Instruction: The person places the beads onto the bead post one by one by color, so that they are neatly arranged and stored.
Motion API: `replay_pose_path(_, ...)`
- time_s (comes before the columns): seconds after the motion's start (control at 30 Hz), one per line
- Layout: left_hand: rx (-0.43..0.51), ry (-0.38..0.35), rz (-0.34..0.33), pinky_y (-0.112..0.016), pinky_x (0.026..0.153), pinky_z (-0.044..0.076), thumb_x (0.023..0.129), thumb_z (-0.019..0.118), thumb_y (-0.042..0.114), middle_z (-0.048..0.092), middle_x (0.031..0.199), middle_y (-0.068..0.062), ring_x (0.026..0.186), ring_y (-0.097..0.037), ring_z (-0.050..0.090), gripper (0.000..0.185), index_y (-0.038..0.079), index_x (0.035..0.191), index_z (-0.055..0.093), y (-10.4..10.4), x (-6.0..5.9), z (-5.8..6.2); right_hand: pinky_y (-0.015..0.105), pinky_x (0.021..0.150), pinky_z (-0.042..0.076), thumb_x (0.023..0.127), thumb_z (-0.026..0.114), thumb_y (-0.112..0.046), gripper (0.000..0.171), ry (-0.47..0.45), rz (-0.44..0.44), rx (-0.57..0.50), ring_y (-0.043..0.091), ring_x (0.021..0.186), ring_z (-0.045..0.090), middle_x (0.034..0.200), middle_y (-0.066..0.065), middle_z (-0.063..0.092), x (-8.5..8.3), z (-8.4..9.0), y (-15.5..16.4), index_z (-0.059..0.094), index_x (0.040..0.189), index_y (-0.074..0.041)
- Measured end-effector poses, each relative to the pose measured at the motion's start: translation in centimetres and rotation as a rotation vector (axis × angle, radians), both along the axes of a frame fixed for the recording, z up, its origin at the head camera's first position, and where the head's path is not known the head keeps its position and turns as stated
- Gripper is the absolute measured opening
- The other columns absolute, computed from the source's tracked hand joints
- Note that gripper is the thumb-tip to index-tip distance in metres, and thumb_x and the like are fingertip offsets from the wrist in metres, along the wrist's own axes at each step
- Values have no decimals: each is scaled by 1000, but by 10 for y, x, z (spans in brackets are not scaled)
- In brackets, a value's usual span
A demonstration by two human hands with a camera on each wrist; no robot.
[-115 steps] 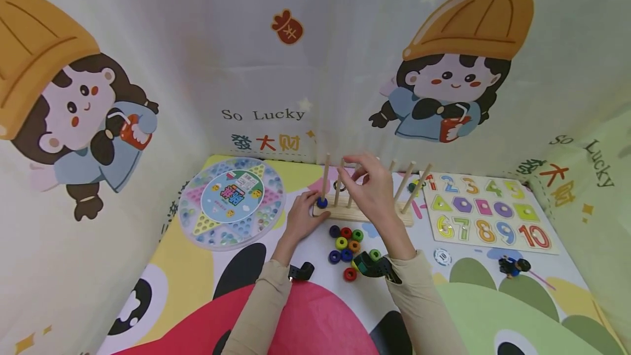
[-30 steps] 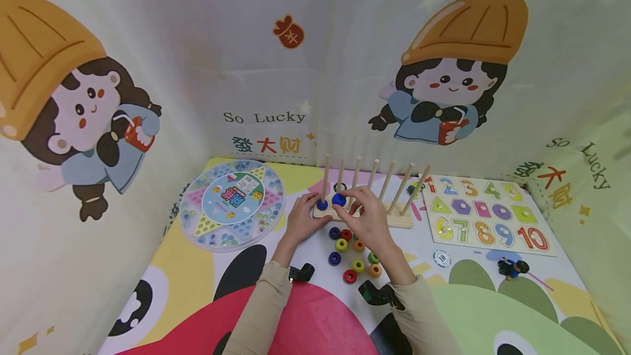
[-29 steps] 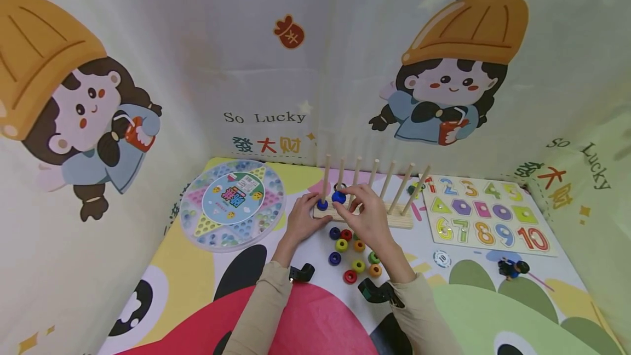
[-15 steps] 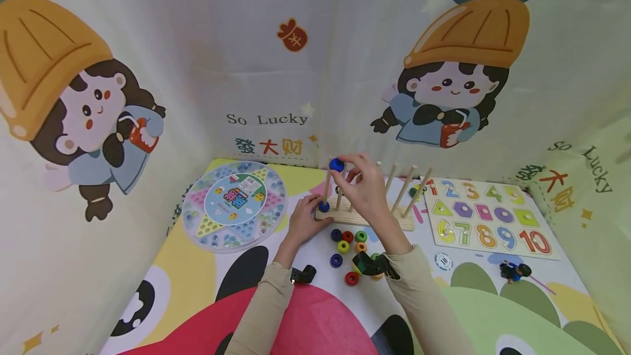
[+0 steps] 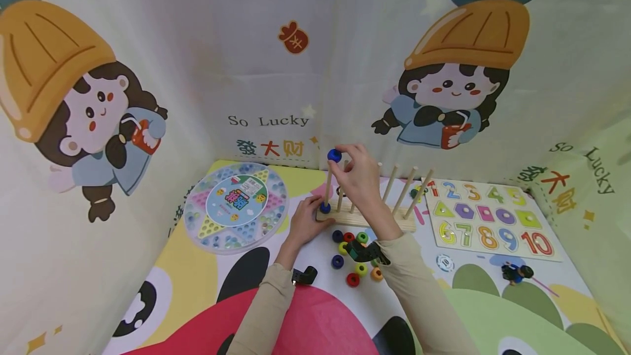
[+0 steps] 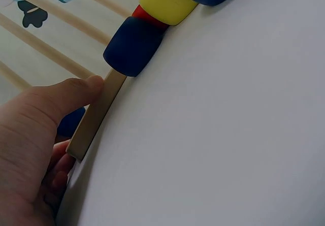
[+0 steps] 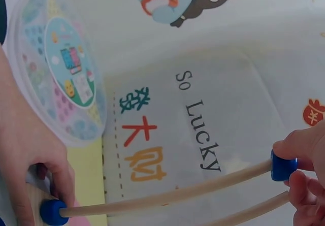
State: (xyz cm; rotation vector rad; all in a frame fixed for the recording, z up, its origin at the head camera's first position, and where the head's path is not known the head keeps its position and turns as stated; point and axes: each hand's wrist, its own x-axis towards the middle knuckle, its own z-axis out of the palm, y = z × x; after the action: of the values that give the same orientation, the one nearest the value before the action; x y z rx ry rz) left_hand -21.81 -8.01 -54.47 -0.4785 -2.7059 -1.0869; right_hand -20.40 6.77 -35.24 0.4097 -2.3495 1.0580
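Observation:
My left hand [image 5: 307,222] grips the left end of the wooden peg stand [image 5: 365,220], its thumb along the front edge in the left wrist view. Low on the leftmost peg sits one blue bead [image 5: 325,208], close by those fingers. Up at that peg's top, my right hand [image 5: 362,178] pinches another blue bead [image 5: 334,155] between thumb and fingers. In the right wrist view, the peg's tip meets this held bead [image 7: 283,166]. The other pegs [image 5: 409,189] carry no beads where they show; some are partly hidden behind the right hand.
Loose beads in several colours, among them a red bead [image 5: 353,280] and a dark blue bead [image 5: 337,262], lie before the stand. A round marble game board [image 5: 197,229] is at left, a number puzzle board [image 5: 493,218] at right. A small figure [image 5: 516,273] lies nearer.
My right hand has raised the blue bead from low by the second peg to the top of the leftmost peg. The left hand keeps its hold on the stand.

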Motion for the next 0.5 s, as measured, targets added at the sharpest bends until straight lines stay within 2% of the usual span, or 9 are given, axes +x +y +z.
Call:
replay_pose_path(0.23, -8, 0, -2, -44, 97, 46, 80, 80, 42, 54, 137, -14, 119, -31, 51, 71, 1, 134, 60, 2, 0, -1, 25, 46, 40, 88, 74, -15, 29, 8, 3, 41, 16, 53, 55, 108, 13, 64, -1, -1, 1, 71, 113, -2)
replay_pose_path(0.5, -20, 7, 11, -44, 95, 47, 79, 80, 44, 55, 136, -12, 119, -30, 52, 71, 1, 132, 61, 0, -2, -2, 27, 49, 45, 88, 75, -15, 28, 48, 74, -33, 15, 59, 60, 104, 11, 64, 8, -2, 11, 71, 113, -3)
